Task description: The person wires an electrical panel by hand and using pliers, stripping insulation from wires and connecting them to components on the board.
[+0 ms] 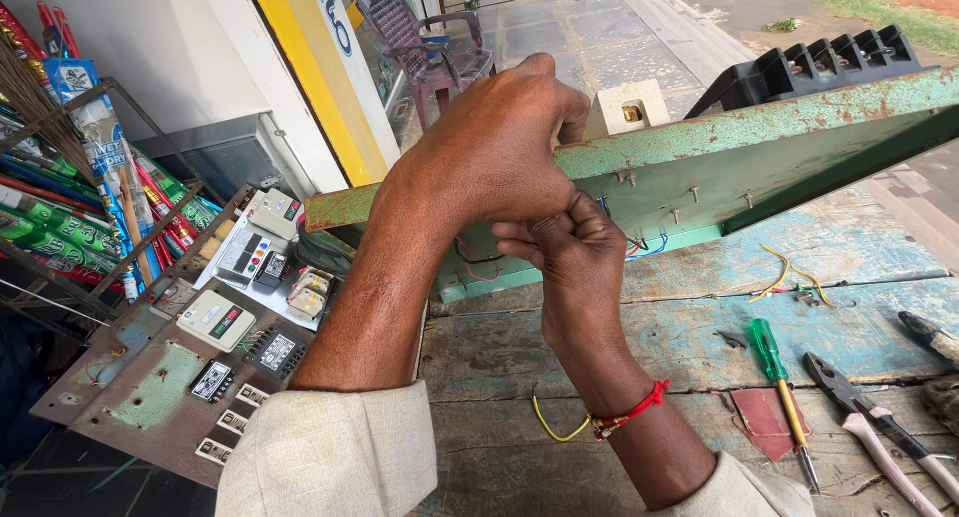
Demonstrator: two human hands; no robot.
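— Above the tabletop (699, 327), in the head view, what do the two hands have?

— The left hand (494, 152) is curled shut over the top edge of a rusty green metal panel (759, 147) that stands on its long edge. The right hand (569, 252) sits just below it, fingers pinched closed against the panel's inner face, where thin red and blue wires (639, 245) show. Whether it actually grips a wire I cannot tell; the fingers hide it.

— Which way does the panel lie from them?

— Its long axis runs from the left hand out to that hand's right and slightly away, with a short stretch running off to the left as well. A cream switch box (626, 107) stands just beyond the left knuckles, and a black finned part (809, 62) sits further along the top edge. The left hand is on the edge itself; the right is the nearer one to the wiring.

— And around them?

— To the right of the right wrist, lying flat: a green-handled screwdriver (777, 377), pliers (874, 417) with pale grips, and loose yellow wire scraps (789, 277). A yellow wire piece (549, 427) lies by the wrist's red thread band (631, 412). Left of the left forearm, a second board with meters (220, 322) leans low.
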